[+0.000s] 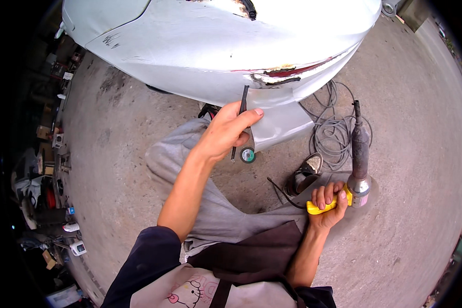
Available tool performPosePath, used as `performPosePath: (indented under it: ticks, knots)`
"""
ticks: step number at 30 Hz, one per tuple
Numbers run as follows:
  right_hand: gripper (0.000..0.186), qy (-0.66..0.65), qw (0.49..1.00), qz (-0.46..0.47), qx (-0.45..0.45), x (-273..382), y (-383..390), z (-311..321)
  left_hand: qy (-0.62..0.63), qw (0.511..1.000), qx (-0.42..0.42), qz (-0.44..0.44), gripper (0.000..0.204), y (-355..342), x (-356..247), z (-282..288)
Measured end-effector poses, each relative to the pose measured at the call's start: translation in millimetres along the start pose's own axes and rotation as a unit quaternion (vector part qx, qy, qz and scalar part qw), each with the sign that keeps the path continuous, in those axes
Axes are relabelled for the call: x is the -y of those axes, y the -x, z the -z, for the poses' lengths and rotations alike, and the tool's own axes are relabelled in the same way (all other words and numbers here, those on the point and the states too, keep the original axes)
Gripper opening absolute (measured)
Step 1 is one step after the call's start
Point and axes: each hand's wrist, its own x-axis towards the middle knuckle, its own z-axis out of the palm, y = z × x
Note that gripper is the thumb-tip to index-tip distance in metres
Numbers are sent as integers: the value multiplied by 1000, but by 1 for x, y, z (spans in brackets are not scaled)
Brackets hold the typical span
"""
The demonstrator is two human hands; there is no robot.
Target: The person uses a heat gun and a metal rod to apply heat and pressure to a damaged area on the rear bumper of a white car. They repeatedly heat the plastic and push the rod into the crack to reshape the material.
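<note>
My left hand (225, 129) is closed around a thin black plastic strip (243, 100), which stands up past the thumb, its lower end showing beneath the fingers. It is just below the cracked edge of a silver-white car bumper (190, 46), beside a glossy grey panel (280, 123) under the crack. My right hand (327, 205) grips the yellow handle of a hot air gun (360, 154) over my right knee, its dark nozzle pointing up and away from me. A small disc with a green label (248, 155) shows below my left hand; what it belongs to is partly hidden.
A coiled grey hose or cable (331, 131) lies on the concrete floor (410, 154) right of the panel, near my shoe (310, 167). A black cord (282, 192) runs from the gun's handle. Tools, boxes and a white jug (78, 248) line the left edge.
</note>
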Motion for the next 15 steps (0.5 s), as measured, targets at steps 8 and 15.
performPosePath:
  ticks: [8,15]
  knots:
    - [18,11,1000,-7,12,-1,-1,-7,17,997,-70,-3,35,-14,5,-5]
    - [18,7,1000,-11,12,0,-1,-8,66,994,-83,16,35,-18,-8,-16]
